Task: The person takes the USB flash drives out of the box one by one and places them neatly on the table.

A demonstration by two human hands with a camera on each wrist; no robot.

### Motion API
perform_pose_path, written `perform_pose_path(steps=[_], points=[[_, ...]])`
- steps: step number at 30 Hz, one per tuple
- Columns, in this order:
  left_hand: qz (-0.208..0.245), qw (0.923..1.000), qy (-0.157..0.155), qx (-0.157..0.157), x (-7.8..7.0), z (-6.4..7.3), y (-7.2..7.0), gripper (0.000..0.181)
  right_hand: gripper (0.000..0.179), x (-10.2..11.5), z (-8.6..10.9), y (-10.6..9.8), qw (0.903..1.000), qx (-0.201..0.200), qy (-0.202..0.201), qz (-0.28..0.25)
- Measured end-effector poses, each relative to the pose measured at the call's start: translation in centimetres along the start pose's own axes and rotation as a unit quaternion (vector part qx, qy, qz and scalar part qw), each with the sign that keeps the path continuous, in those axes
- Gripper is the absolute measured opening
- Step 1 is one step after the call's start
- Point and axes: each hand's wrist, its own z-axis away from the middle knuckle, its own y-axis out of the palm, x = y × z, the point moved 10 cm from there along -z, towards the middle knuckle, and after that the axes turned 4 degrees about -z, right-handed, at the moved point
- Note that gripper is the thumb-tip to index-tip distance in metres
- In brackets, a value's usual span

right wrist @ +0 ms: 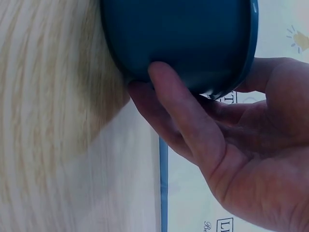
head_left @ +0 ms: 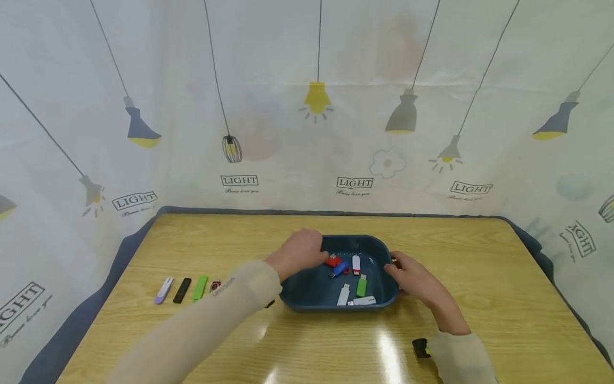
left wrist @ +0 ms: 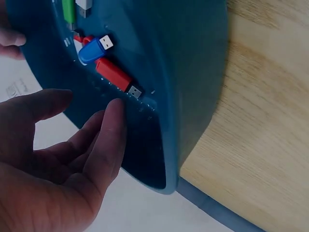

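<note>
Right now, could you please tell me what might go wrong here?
If the right hand tilts the dark blue rectangular tray, the loose green USB stick inside could slide. The left hand, close to the red USB stick, might knock it. The beige right sleeve might brush the small black-and-yellow object beside it.

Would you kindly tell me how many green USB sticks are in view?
2: one green stick inside the dark blue tray, another green stick on the table beside a black stick. Others may be hidden behind the left sleeve.
</note>
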Motion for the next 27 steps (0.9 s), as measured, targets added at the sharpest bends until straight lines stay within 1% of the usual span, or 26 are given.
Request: perform_pose_path(steps=[4,9,11,14,17,23,27], points=[[-0.017,0.9997,-0.008,0.016,-0.5,-0.5,0.7,0.033,0.051,-0.2,0.1,0.1,1.0,0.003,0.0,-0.006],[-0.029,0.9989,-0.013,0.034,-1.2,-0.9,1.6,0.037,0.051,-0.1,0.2,0.2,0.9999,0.008,-0.002,-0.011],[-0.039,0.9986,-0.011,0.035,-1.7,-1.0,1.7,0.04,0.05,0.0,0.2,0.2,0.9999,0.01,-0.003,-0.012],[-0.058,0.998,-0.006,0.026,-2.3,-1.2,1.7,0.04,0.05,0.2,0.3,0.3,0.9998,0.012,-0.002,-0.014],[-0.072,0.9972,-0.006,0.019,-2.6,-1.4,1.8,0.036,0.05,0.3,0.3,0.4,0.9998,0.014,-0.002,-0.016],[-0.073,0.9969,-0.02,0.021,-2.5,-1.6,2.2,0.029,0.05,0.2,0.2,0.5,0.9996,0.018,-0.005,-0.019],[-0.08,0.9962,-0.02,0.027,-2.4,-1.6,2.6,0.025,0.05,0.2,0.1,0.5,0.9995,0.018,-0.008,-0.026]])
